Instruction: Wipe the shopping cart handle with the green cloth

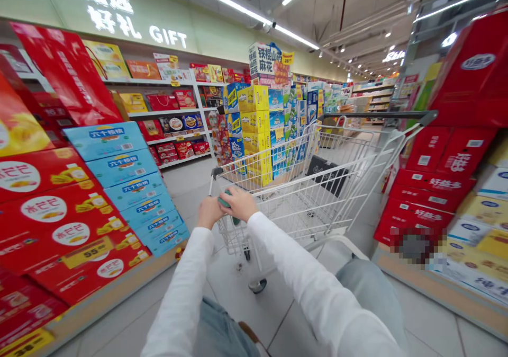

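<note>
A white wire shopping cart stands in front of me, its near end under my two hands. My right hand is closed around a green cloth that bunches out above and below the fingers, against the cart's end rim. Close beside it, my left hand is closed at the same rim; its fingers are mostly hidden, and I cannot tell whether it grips the rim or the cloth. A dark corner cap sits on the rim just above. The cart's dark handle bar is at the far end.
Stacked red cartons and light-blue cartons line the left. More red cartons stack at the right. Behind the cart rises a display of yellow boxes. Gift shelves run along the back left. A black panel is inside the cart.
</note>
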Available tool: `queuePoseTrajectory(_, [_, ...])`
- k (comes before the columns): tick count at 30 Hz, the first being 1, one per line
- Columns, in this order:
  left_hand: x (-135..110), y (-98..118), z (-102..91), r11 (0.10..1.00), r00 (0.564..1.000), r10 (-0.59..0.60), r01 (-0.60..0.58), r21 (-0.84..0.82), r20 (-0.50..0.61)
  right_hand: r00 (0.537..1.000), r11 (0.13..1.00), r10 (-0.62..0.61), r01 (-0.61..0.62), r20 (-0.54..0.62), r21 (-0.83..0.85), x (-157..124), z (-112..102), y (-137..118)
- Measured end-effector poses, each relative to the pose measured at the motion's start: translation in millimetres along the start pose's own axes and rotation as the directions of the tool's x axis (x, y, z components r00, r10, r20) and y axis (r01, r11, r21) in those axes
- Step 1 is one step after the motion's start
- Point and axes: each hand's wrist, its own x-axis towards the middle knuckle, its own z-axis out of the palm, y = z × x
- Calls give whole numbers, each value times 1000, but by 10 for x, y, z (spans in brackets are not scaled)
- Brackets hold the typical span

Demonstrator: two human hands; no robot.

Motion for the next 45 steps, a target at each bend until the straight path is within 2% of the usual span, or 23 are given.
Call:
queuePoseTrajectory(7, [14,-33,41,1000,999,-30,30,2,-27,1000,1000,-2,2,-14,-21,41,11,-48])
queuePoseTrajectory(11, [11,-43,58,999,996,-41,40,-23,-77,999,998,38,-38,-13,-40,-5,-77,79])
queuePoseTrajectory(14, [16,-52,73,998,995,-28,22,-62,-91,995,992,92,-95,-35,-80,-125,-212,360])
queuePoseTrajectory(24, [23,-66,101,997,992,-38,29,-72,-122,951,954,234,-265,-204,-139,-772,-804,1585])
queuePoseTrajectory(29, [4,-30,122,996,984,-84,77,-50,-159,925,921,298,-344,-236,-184,-946,-1038,1938])
queuePoseTrajectory(32, [-10,2,141,993,975,-110,101,-53,-194,892,868,381,-435,-242,-240,-907,-1040,1919])
queuePoseTrajectory(35, [-19,23,152,991,969,-124,110,-76,-214,863,820,451,-502,-229,-276,-786,-933,1743])
queuePoseTrajectory(39, [-28,34,153,988,965,-140,120,-99,-224,862,817,478,-506,-166,-275,-618,-764,1421])
queuePoseTrajectory(45, [-43,53,137,987,964,-146,127,-99,-222,871,837,468,-492,-151,-239,-476,-620,1049])
